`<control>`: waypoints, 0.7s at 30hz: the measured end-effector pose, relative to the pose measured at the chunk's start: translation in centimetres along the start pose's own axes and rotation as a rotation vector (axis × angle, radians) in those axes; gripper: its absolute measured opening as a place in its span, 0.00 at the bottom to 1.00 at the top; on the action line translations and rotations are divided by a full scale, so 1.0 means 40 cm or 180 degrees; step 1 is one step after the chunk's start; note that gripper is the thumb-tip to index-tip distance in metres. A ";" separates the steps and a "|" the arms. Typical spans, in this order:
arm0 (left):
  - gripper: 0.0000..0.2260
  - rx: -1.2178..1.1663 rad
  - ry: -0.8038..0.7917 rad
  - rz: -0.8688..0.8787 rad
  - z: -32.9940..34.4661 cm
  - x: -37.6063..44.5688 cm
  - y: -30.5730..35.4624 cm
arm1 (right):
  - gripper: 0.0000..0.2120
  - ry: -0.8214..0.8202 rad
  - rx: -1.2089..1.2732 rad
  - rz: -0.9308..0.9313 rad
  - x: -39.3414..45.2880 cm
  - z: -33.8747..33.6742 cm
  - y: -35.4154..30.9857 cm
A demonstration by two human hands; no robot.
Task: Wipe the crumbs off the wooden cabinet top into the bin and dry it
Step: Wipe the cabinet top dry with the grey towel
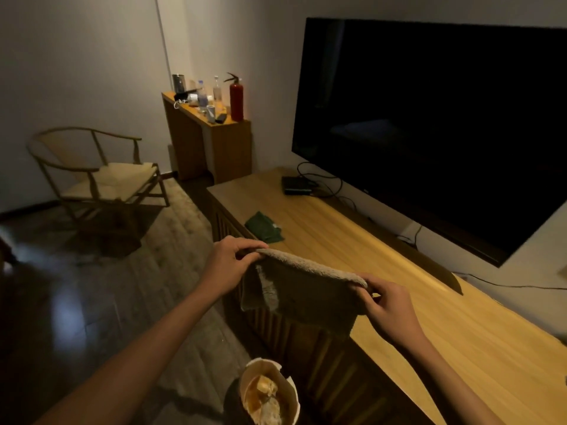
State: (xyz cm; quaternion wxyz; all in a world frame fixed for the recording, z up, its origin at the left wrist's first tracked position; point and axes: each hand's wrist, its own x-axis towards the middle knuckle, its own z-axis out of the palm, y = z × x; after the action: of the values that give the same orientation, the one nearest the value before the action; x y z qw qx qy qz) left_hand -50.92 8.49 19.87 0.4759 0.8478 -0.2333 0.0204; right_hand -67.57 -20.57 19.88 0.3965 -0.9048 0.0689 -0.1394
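Both hands hold a fluffy beige-grey towel (pixel 302 291) stretched in the air over the front edge of the wooden cabinet top (pixel 429 317). My left hand (pixel 234 265) pinches its left upper corner and my right hand (pixel 388 308) pinches its right upper corner, so the cloth hangs down in front of the cabinet's slatted doors. Farther along the top lies a crumpled dark green cloth (pixel 265 227). Below the towel, on the floor, stands a bin (pixel 267 394) lined with a white bag that holds food scraps.
A large dark TV (pixel 429 124) hangs on the wall above the cabinet, with a black box (pixel 296 185) and cables beneath it. A wooden chair (pixel 98 179) stands at the left. A taller side cabinet (pixel 208 142) carries bottles and a red fire extinguisher (pixel 236 99).
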 end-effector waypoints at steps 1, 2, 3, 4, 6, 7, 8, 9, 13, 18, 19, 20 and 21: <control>0.15 0.0048 0.0001 -0.0001 -0.007 0.042 -0.008 | 0.13 0.0066 -0.0008 -0.0015 0.042 0.007 0.002; 0.14 0.0101 -0.0002 0.0001 -0.014 0.086 -0.017 | 0.13 0.0123 -0.0028 -0.0023 0.084 0.014 0.004; 0.13 0.0149 0.0001 -0.0006 -0.021 0.129 -0.025 | 0.13 0.0167 -0.0044 -0.0016 0.126 0.021 0.005; 0.12 0.0180 0.0011 -0.0011 -0.027 0.170 -0.030 | 0.14 0.0206 -0.0034 0.0003 0.166 0.029 0.004; 0.11 0.0209 0.0028 0.0019 -0.039 0.250 -0.036 | 0.14 0.0286 0.0036 0.0005 0.238 0.048 0.002; 0.11 0.0204 0.0045 0.0032 -0.042 0.289 -0.040 | 0.14 0.0321 0.0060 -0.0010 0.273 0.057 0.003; 0.11 0.0195 0.0072 0.0040 -0.043 0.327 -0.046 | 0.14 0.0353 0.0061 -0.0015 0.307 0.066 0.006; 0.11 0.0197 0.0100 0.0041 -0.041 0.362 -0.056 | 0.14 0.0381 0.0034 -0.0007 0.340 0.073 0.012; 0.13 0.0157 0.0151 -0.0099 -0.015 0.472 -0.110 | 0.14 0.0378 -0.0205 0.0012 0.458 0.111 0.054; 0.14 0.0035 -0.0008 -0.0257 0.027 0.583 -0.168 | 0.14 0.0256 -0.0484 0.0238 0.559 0.151 0.091; 0.14 0.0006 -0.0050 -0.0298 0.036 0.605 -0.181 | 0.14 0.0213 -0.0572 0.0255 0.578 0.156 0.099; 0.13 -0.0003 -0.0075 -0.0327 0.044 0.627 -0.196 | 0.14 0.0170 -0.0684 0.0264 0.595 0.161 0.106; 0.13 0.0001 -0.0100 -0.0344 0.052 0.648 -0.210 | 0.14 0.0137 -0.0794 0.0274 0.611 0.168 0.113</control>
State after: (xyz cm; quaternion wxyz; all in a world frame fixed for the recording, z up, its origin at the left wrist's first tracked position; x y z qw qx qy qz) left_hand -24.73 0.73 18.70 0.4725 0.8594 -0.1946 -0.0186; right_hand -42.31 -24.70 17.04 0.2850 -0.9400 0.1329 -0.1320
